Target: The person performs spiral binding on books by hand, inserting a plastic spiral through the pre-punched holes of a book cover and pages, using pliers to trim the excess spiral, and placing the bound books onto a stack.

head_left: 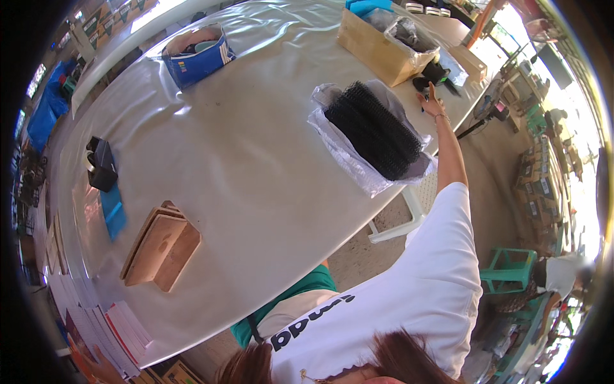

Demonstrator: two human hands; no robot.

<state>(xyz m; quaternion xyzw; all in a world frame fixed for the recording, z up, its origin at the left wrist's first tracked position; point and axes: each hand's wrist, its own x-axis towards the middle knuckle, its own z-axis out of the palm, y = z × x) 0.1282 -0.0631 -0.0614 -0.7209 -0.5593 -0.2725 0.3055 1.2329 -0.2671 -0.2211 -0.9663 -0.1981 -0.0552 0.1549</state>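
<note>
My right arm stretches to the far right of the table. My right hand point(433, 106) is there with thumb and fingers apart, just beside a small black object point(421, 84) at the foot of a cardboard box; I see nothing clearly held. At the lower left rim, what looks like my left hand point(102, 368) is partly in view against a stack of papers or booklets point(120, 336); its grip is unclear. Nearer than my right hand, a bundle of black mesh point(374, 131) lies in an opened white woven sack point(342, 163).
The cardboard box point(371, 48) holds plastic-wrapped items. On the covered table point(256, 192) stand a blue box point(198, 64), a black tape dispenser point(101, 164) and an angled wooden piece point(163, 249). A white stool point(400, 221) is beside the table edge. Another person point(559, 275) is at right.
</note>
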